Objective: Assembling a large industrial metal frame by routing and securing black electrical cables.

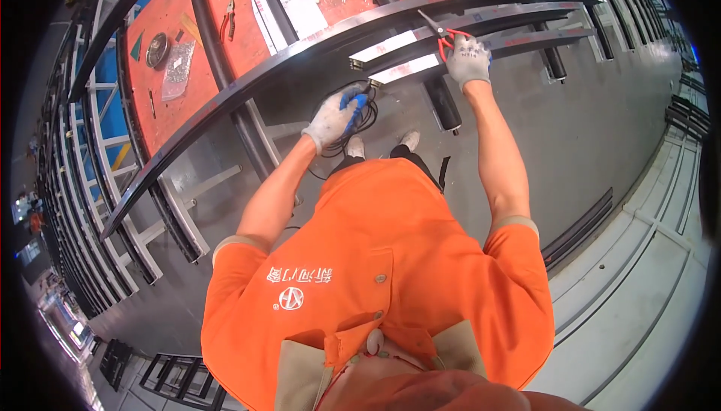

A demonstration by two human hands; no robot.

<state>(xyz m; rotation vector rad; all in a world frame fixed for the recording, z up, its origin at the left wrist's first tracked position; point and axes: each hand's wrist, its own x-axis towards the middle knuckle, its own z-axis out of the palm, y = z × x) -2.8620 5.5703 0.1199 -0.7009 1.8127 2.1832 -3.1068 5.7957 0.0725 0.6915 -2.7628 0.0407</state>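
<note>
My left hand (pixel 336 119), in a grey-white glove with blue palm, is closed around a thin black cord (pixel 368 116). Loops of that cord hang below the fingers, beside the ends of two short dark metal profiles. In my right hand (pixel 469 62), gloved the same way, is a pair of scissors (pixel 441 34) with red handles, blades pointing up and left. The nearer short profile (pixel 518 44) and the farther short profile (pixel 488 19) carry white film on their left ends. Beyond them a long dark profile (pixel 300 52) crosses the view; the fisheye bends it.
A red-topped workbench (pixel 169 16) behind the profiles bears red-handled pliers (pixel 228 22), a round metal dish (pixel 157 50) and a clear plastic bag (pixel 178 71). Black padded support arms (pixel 441 104) jut toward me. Racks of profiles (pixel 82 185) stand at left; white panels (pixel 638 261) lie at right.
</note>
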